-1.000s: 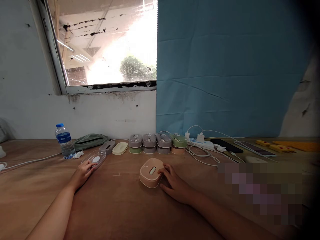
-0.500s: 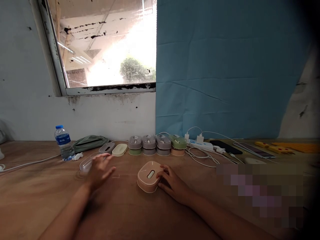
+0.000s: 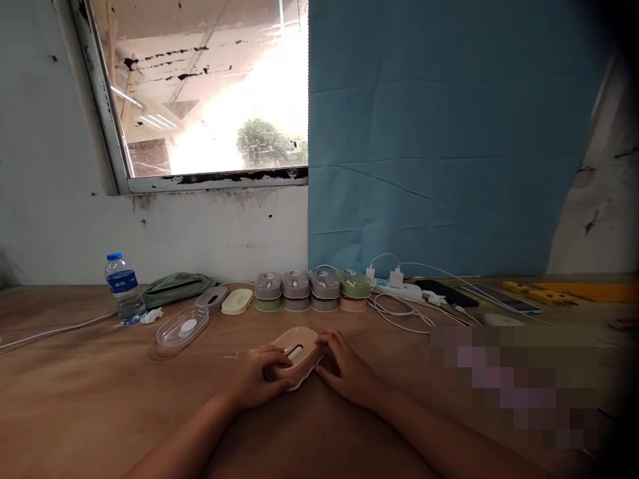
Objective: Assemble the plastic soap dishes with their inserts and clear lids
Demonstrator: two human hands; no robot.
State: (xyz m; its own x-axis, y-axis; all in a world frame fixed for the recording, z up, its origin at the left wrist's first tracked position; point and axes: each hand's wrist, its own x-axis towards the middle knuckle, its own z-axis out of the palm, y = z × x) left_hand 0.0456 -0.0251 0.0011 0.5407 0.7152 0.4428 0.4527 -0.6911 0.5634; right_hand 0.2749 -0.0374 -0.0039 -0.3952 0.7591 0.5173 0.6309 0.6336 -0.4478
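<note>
A peach-pink plastic box (image 3: 302,338) with rounded corners and an oval slot in its lid sits on the brown tabletop in front of me. Something pale shows through the slot. My left hand (image 3: 259,376) grips its left end, thumb low at the front and fingers on the lid near the slot. At the opposite end, my right hand (image 3: 349,369) pinches the right side between thumb and fingers. The box looks slightly tilted. A clear oval plastic tray (image 3: 170,332) with a white disc lies to the left of my hands.
Along the wall stand several small two-tone boxes (image 3: 296,286). Left of them lie a cream lid (image 3: 237,301), a grey slotted lid (image 3: 212,299), a green pouch (image 3: 177,287) and a water bottle (image 3: 124,296). Rightward are a power strip (image 3: 399,289), white cables and phones (image 3: 502,299).
My left hand has moved right and toward me, from beside the clear tray to the pink box, and has taken hold of its left end. My right hand stays on the box.
</note>
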